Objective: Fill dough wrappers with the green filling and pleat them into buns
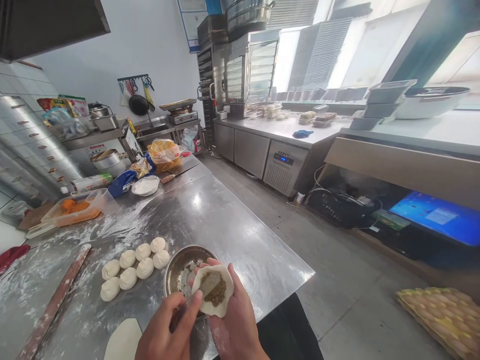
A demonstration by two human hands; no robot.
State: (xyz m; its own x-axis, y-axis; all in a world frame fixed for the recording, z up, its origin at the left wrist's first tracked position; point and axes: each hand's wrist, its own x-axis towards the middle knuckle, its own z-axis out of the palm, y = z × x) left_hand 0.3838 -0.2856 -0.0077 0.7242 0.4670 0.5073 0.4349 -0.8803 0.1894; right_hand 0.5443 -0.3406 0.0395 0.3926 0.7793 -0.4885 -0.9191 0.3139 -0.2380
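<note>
In my right hand, palm up with the fingers cupped, lies a round dough wrapper. Dark chopped filling sits in it, beside a smooth greyish patch with a straight edge that I cannot identify. My left hand is curled at the wrapper's left rim, thumb touching it; whatever its fingers hold is hidden. Behind the hands stands a steel bowl with bits of filling on its wall. Several pleated buns rest in two rows left of the bowl. A flat dough piece lies at the near edge.
A long wooden rolling pin lies on the floured steel table. Farther back are a plastic tub of orange food, a bowl of white powder and a yellow bag. A netted sack is on the floor at right.
</note>
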